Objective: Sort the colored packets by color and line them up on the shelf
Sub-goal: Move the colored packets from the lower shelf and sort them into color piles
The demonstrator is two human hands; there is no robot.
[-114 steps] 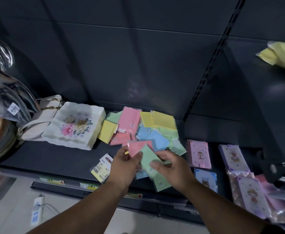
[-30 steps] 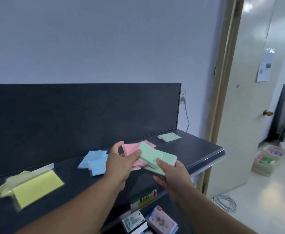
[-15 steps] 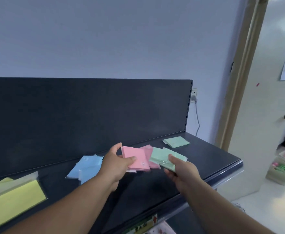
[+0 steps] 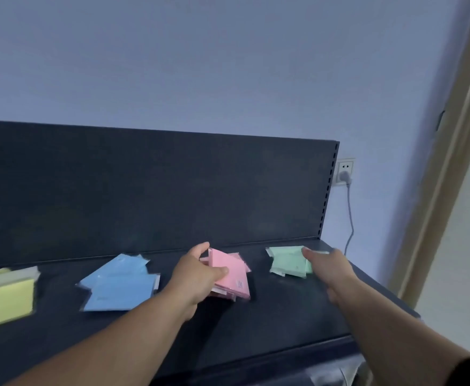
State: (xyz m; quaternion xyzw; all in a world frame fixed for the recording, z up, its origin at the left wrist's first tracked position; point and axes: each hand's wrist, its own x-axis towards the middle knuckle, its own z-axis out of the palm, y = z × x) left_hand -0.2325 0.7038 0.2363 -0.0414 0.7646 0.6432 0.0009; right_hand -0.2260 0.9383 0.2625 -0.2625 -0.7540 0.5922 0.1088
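The pink packets (image 4: 234,271) are pinched by the left hand (image 4: 195,277) (thumb on top) on the shelf (image 4: 270,316). At their 3 o'clock, green packets (image 4: 286,263) are touched by the right hand (image 4: 328,264); its grip cannot be told.

We see a pale blue wall (image 4: 228,65) behind the dark shelf (image 4: 284,316), a plugged socket (image 4: 345,171) and a door frame (image 4: 451,162)

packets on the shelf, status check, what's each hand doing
Left hand grips pink packets on the shelf, blue packets to their left. Right hand on green packets, grip too blurred to call. Yellow packets far left. Nothing blocking.
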